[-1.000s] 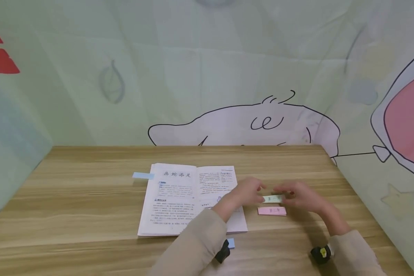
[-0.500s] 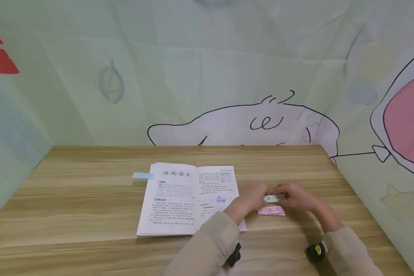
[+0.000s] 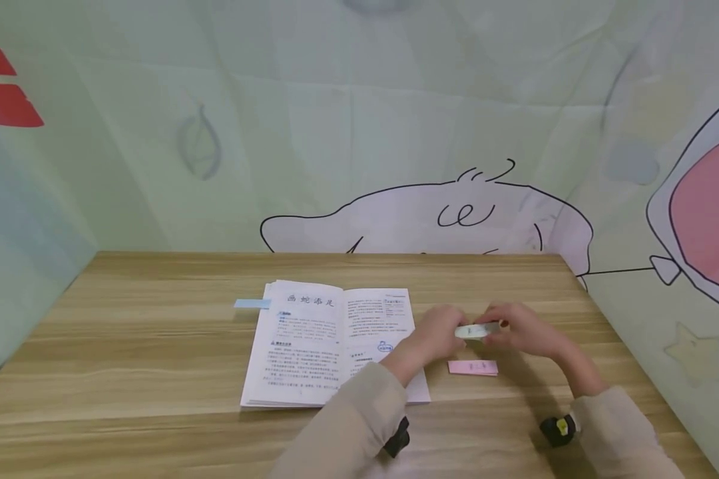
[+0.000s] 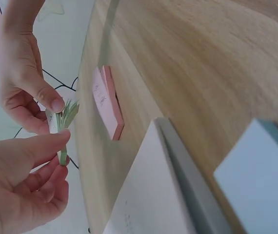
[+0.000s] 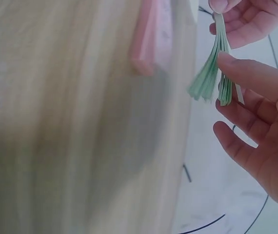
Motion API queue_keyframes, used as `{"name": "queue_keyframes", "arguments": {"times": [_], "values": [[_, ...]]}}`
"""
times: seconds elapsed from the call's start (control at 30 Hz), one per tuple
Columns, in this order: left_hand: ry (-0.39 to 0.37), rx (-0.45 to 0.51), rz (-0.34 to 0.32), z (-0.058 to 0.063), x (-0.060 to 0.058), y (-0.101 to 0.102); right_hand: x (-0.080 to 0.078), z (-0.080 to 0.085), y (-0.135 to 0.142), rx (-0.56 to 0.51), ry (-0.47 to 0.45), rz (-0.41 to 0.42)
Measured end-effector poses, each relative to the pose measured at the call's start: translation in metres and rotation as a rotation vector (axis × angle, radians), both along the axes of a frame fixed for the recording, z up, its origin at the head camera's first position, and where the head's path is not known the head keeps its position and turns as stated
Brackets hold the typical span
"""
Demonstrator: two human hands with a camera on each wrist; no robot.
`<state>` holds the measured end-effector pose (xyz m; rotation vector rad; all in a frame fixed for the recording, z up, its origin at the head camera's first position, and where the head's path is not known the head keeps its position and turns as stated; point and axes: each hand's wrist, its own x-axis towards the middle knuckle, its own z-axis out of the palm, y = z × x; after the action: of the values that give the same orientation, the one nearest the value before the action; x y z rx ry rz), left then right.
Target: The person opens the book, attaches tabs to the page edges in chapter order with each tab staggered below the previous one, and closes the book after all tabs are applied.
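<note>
Left hand and right hand, each pinching one end of a green note pad, raised over the table right of an open book; leaves fan at the right end. Left-page heading: 画蛇添足. Handwriting on the green pad and the nearer pink pad: too small to read surely. Pale blue tab: at the book's far left.

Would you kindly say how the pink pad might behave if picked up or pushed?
The pink pad is probably light, being small. Its sheets may splay, since they part at one end. Being flat, it likely won't roll.
</note>
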<state>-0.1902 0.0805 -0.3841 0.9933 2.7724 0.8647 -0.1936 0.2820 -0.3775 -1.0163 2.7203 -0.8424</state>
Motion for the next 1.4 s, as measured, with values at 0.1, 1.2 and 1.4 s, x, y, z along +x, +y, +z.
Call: {"name": "queue_keyframes", "arguments": {"times": [0.1,1.2,1.4], "values": [[0.015,0.037,0.013,0.007,0.001,-0.006,0.001,0.008,-0.004,-0.011,0.003,-0.002],[0.042,0.047,-0.001,0.026,0.066,-0.102,0.051,0.02,-0.09,-0.052,0.062,0.139],[0.112,0.073,0.01,0.022,0.078,-0.119,0.059,0.02,-0.106,-0.034,0.092,0.163]]}}
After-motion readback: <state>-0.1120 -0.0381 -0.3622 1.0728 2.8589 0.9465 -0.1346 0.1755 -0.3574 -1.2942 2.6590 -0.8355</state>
